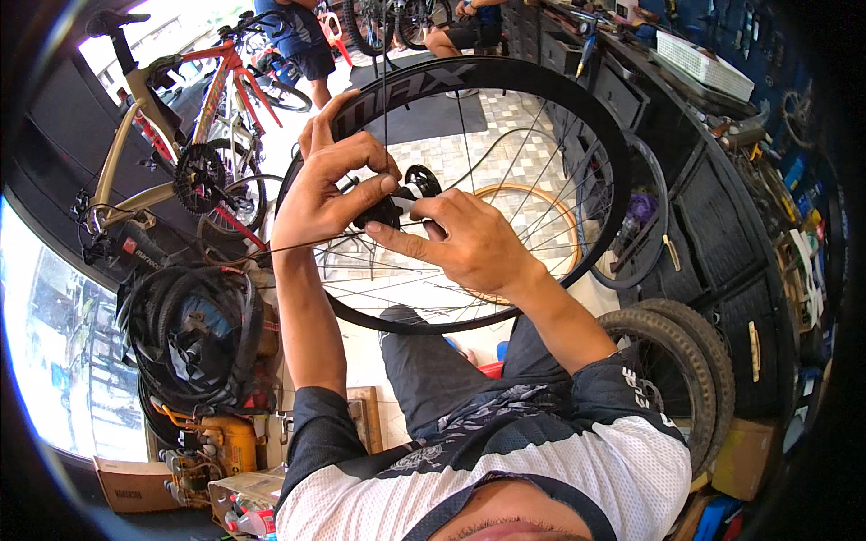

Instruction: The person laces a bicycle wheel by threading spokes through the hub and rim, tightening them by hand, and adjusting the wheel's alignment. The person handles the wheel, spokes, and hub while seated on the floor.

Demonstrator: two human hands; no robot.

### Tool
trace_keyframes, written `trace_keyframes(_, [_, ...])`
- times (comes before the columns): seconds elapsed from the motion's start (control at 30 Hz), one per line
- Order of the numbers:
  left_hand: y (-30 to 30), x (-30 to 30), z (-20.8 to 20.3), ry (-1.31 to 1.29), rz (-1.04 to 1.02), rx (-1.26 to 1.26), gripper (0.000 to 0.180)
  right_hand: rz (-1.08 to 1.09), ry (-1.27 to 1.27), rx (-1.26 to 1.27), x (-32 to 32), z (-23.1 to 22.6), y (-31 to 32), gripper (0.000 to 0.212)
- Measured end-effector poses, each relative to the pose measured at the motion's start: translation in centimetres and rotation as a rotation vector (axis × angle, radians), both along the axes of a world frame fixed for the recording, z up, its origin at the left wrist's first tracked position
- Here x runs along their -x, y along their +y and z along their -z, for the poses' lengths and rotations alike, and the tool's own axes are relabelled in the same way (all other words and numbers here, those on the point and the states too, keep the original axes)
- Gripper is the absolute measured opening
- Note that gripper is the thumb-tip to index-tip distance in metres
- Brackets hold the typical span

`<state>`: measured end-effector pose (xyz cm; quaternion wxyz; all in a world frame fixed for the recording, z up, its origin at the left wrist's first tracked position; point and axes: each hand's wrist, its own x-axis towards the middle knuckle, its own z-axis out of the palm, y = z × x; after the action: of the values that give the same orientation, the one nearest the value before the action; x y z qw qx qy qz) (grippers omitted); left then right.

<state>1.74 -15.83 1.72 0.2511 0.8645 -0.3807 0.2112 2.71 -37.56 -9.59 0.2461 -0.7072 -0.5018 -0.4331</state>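
Note:
A black bicycle wheel rim (606, 194) with pale lettering stands tilted in front of me, above my lap. Thin dark spokes run across it, some at loose angles. Near the left side of the ring is the black hub (382, 215), with a round holed flange (421, 180) on its far side. My left hand (327, 185) is closed, thumb and forefinger pinching a thin spoke (386, 117) just above the hub. From the right, my right hand (478, 239) grips the hub, its forefinger stretched along the near side. The fingers partly cover the hub.
Bicycles (135, 135) stand at the left, above a pile of black tyres and tubes (191, 329). Dark drawers (713, 216) line the right, with a white basket (704, 65) on top. Knobbly tyres (695, 352) lean at lower right. Two other people (302, 41) are at the back.

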Motion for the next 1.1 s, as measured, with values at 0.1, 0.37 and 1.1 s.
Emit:
trace_keyframes(0.1, [0.2,0.1,-0.2,-0.016,0.016,-0.013,0.018,-0.081,0.023,0.016,0.4,-1.0,-0.9,0.065])
trace_keyframes(0.37, [-0.4,0.5,-0.1,-0.019,0.022,0.012,0.020,-0.228,0.216,-0.598,0.8,2.6,0.5,0.061])
trace_keyframes(1.1, [-1.9,2.1,0.9,-0.216,-0.206,-0.130,0.015,0.289,0.760,-0.385,1.7,4.7,-3.1,0.021])
